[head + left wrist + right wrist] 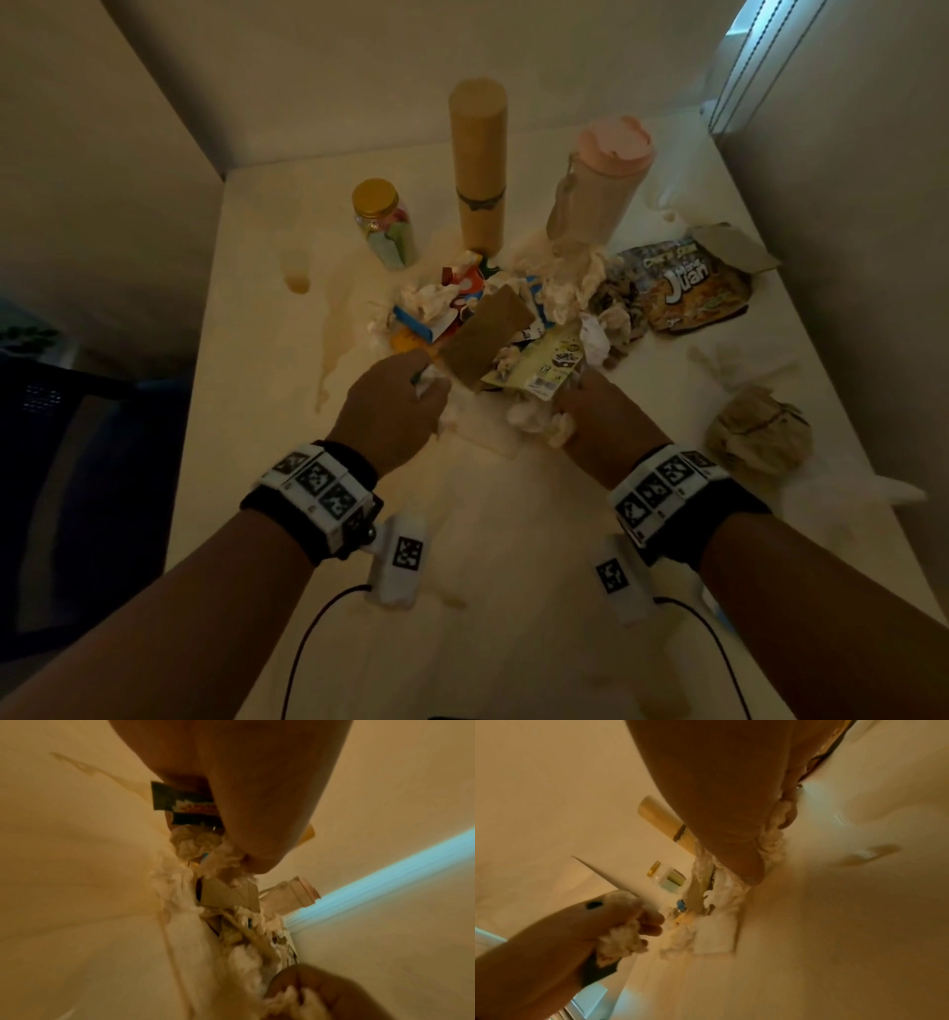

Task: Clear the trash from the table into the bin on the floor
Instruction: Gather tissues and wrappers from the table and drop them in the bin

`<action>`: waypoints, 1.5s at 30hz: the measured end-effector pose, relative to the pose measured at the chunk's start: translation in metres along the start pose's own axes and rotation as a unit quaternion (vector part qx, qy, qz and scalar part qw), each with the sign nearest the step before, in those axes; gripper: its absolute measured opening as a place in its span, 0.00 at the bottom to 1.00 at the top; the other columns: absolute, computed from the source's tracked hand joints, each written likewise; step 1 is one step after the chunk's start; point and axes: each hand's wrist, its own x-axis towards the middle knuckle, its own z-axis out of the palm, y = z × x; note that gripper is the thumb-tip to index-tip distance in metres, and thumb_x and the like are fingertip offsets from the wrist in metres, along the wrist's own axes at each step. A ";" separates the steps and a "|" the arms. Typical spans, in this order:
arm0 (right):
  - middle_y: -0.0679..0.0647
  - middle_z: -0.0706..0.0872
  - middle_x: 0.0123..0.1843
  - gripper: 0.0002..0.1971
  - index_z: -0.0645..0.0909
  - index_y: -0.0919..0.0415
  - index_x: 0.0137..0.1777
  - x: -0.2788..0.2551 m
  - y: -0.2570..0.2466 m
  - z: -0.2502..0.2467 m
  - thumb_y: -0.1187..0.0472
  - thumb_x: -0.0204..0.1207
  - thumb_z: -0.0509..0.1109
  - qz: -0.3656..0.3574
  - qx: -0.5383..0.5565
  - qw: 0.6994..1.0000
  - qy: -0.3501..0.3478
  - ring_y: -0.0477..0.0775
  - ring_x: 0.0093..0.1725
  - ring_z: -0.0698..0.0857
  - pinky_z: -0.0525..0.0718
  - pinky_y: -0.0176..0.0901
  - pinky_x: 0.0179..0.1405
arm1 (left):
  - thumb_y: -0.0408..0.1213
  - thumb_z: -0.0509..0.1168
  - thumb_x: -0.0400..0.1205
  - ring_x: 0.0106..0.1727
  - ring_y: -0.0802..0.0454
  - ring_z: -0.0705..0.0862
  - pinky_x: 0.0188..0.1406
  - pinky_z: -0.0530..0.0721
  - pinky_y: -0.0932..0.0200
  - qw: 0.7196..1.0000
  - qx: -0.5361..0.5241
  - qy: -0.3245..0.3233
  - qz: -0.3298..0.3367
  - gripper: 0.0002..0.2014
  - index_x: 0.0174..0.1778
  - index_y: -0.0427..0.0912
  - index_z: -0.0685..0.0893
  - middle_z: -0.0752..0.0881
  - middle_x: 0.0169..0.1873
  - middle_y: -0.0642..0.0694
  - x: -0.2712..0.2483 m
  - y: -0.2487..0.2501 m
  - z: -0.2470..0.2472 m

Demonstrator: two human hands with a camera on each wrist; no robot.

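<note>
Trash lies heaped in the middle of the white counter [267,246]: crumpled tissues [567,293], a brown cardboard strip [488,329], a yellow barcoded wrapper [549,367] and blue-and-white wrappers [421,324]. The left hand [395,406] sits at the near left edge of the heap, fingers curled round a wad of tissue [618,935], which the right wrist view shows bunched in its grip. The right hand [601,416] is at the near right edge, its fingers closed on more crumpled tissue [539,419] just under the yellow wrapper. A snack bag [688,293] lies to the right of the heap, and a balled brown paper [760,437] sits well apart near the right edge. Behind the heap stand a gold-lidded jar [382,226], a tall tan cylinder [477,164] and a pink-lidded tumbler [595,185]. Brownish spill stains [334,339] streak the counter to the left. No view shows the bin.
</note>
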 end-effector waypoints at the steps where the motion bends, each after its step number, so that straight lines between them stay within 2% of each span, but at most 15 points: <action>1: 0.65 0.80 0.50 0.06 0.84 0.59 0.43 -0.006 -0.002 -0.004 0.59 0.67 0.72 -0.017 0.014 1.000 0.011 0.66 0.47 0.82 0.78 0.46 0.45 | 0.48 0.59 0.86 0.37 0.48 0.82 0.44 0.81 0.47 1.000 0.020 -0.013 0.014 0.06 0.44 0.53 0.75 0.84 0.36 0.50 -0.002 0.005 0.003; 3: 0.62 0.78 0.45 0.05 0.83 0.60 0.39 -0.021 -0.003 -0.011 0.63 0.64 0.75 -0.043 0.043 0.997 0.043 0.63 0.40 0.81 0.79 0.45 0.39 | 0.45 0.56 0.86 0.36 0.47 0.81 0.46 0.78 0.47 0.995 0.081 -0.038 0.052 0.04 0.47 0.57 0.74 0.83 0.35 0.52 -0.002 0.014 0.012; 7: 0.55 0.75 0.48 0.09 0.81 0.59 0.40 -0.047 -0.004 -0.028 0.66 0.62 0.76 -0.060 0.069 0.995 0.045 0.56 0.41 0.79 0.80 0.46 0.39 | 0.48 0.58 0.86 0.51 0.40 0.81 0.55 0.69 0.40 0.947 0.295 -0.095 0.084 0.12 0.66 0.57 0.74 0.83 0.50 0.48 0.001 0.031 0.035; 12: 0.51 0.82 0.40 0.08 0.76 0.55 0.42 -0.053 -0.009 -0.049 0.59 0.67 0.74 0.011 0.087 0.996 0.022 0.54 0.39 0.79 0.75 0.45 0.36 | 0.51 0.63 0.83 0.51 0.40 0.79 0.54 0.68 0.40 0.932 0.332 -0.121 0.079 0.14 0.62 0.57 0.72 0.82 0.50 0.48 0.000 0.037 0.047; 17: 0.53 0.83 0.38 0.12 0.72 0.48 0.47 -0.045 -0.016 -0.057 0.63 0.69 0.70 0.042 0.124 0.991 0.037 0.56 0.37 0.80 0.79 0.50 0.35 | 0.41 0.58 0.85 0.48 0.39 0.78 0.49 0.67 0.43 0.920 0.356 -0.107 0.121 0.04 0.54 0.53 0.75 0.80 0.45 0.44 -0.006 0.037 0.052; 21: 0.52 0.83 0.45 0.18 0.76 0.48 0.57 -0.029 -0.021 -0.064 0.58 0.67 0.71 0.031 0.106 0.993 0.032 0.55 0.43 0.81 0.76 0.43 0.37 | 0.50 0.55 0.86 0.43 0.46 0.74 0.47 0.67 0.47 0.945 0.271 -0.091 0.156 0.06 0.50 0.53 0.74 0.75 0.44 0.49 -0.020 0.035 0.046; 24: 0.53 0.85 0.58 0.26 0.75 0.47 0.63 -0.018 -0.021 -0.061 0.49 0.66 0.77 0.019 0.066 0.998 0.018 0.56 0.53 0.83 0.80 0.42 0.45 | 0.52 0.54 0.87 0.37 0.52 0.67 0.41 0.68 0.53 0.979 0.104 -0.082 0.156 0.07 0.43 0.59 0.70 0.70 0.41 0.53 -0.037 0.032 0.028; 26: 0.56 0.81 0.67 0.33 0.72 0.44 0.67 -0.013 -0.018 -0.057 0.42 0.63 0.79 0.019 0.050 0.998 0.022 0.56 0.58 0.83 0.84 0.46 0.52 | 0.53 0.55 0.86 0.37 0.55 0.69 0.38 0.69 0.57 0.988 -0.012 -0.077 0.134 0.09 0.40 0.62 0.67 0.69 0.40 0.55 -0.045 0.028 0.013; 29: 0.59 0.73 0.76 0.38 0.68 0.39 0.71 -0.004 -0.011 -0.045 0.41 0.61 0.78 0.052 -0.001 0.998 0.045 0.56 0.64 0.81 0.82 0.49 0.60 | 0.54 0.58 0.82 0.38 0.51 0.77 0.40 0.77 0.55 0.988 -0.138 -0.048 0.058 0.10 0.44 0.52 0.74 0.76 0.40 0.46 -0.049 0.019 -0.008; 31: 0.57 0.83 0.65 0.28 0.76 0.45 0.68 0.003 -0.007 -0.038 0.45 0.66 0.72 0.034 -0.029 0.997 0.060 0.60 0.62 0.82 0.81 0.52 0.64 | 0.52 0.61 0.84 0.33 0.48 0.82 0.38 0.83 0.47 0.978 -0.203 -0.053 0.010 0.14 0.46 0.43 0.76 0.81 0.38 0.40 -0.046 0.013 -0.019; 33: 0.56 0.88 0.44 0.19 0.85 0.52 0.50 0.009 -0.004 -0.033 0.46 0.68 0.58 0.003 -0.060 0.996 0.073 0.63 0.48 0.84 0.80 0.62 0.65 | 0.48 0.63 0.85 0.30 0.45 0.81 0.36 0.83 0.43 0.972 -0.231 -0.046 -0.010 0.12 0.44 0.43 0.74 0.81 0.34 0.41 -0.043 0.007 -0.023; 36: 0.52 0.73 0.25 0.13 0.69 0.48 0.28 0.010 -0.006 -0.033 0.48 0.70 0.49 -0.047 -0.097 0.991 0.082 0.61 0.29 0.76 0.78 0.67 0.64 | 0.43 0.63 0.84 0.32 0.43 0.75 0.34 0.78 0.46 0.984 -0.177 -0.024 -0.016 0.06 0.47 0.47 0.73 0.76 0.37 0.40 -0.035 0.000 -0.023; 39: 0.52 0.74 0.26 0.15 0.65 0.48 0.29 0.004 -0.008 -0.032 0.46 0.74 0.45 -0.068 -0.093 0.990 0.086 0.60 0.30 0.76 0.78 0.61 0.62 | 0.33 0.60 0.85 0.28 0.54 0.79 0.28 0.76 0.66 0.986 -0.161 -0.024 -0.041 0.09 0.58 0.51 0.73 0.79 0.43 0.43 -0.027 -0.002 -0.020; 42: 0.49 0.68 0.32 0.21 0.74 0.55 0.33 -0.004 -0.003 -0.030 0.46 0.75 0.43 -0.068 -0.075 0.991 0.085 0.63 0.35 0.76 0.72 0.50 0.45 | 0.31 0.57 0.86 0.27 0.55 0.81 0.31 0.79 0.56 0.979 -0.189 -0.023 -0.073 0.12 0.61 0.52 0.75 0.81 0.42 0.46 -0.026 -0.001 -0.020; 45: 0.53 0.69 0.34 0.09 0.73 0.59 0.32 -0.016 -0.009 -0.039 0.55 0.68 0.57 -0.079 -0.022 0.984 0.159 0.59 0.35 0.72 0.66 0.45 0.35 | 0.32 0.57 0.87 0.29 0.50 0.79 0.31 0.80 0.54 0.971 -0.223 0.010 -0.081 0.07 0.52 0.46 0.79 0.81 0.37 0.42 -0.023 -0.001 -0.023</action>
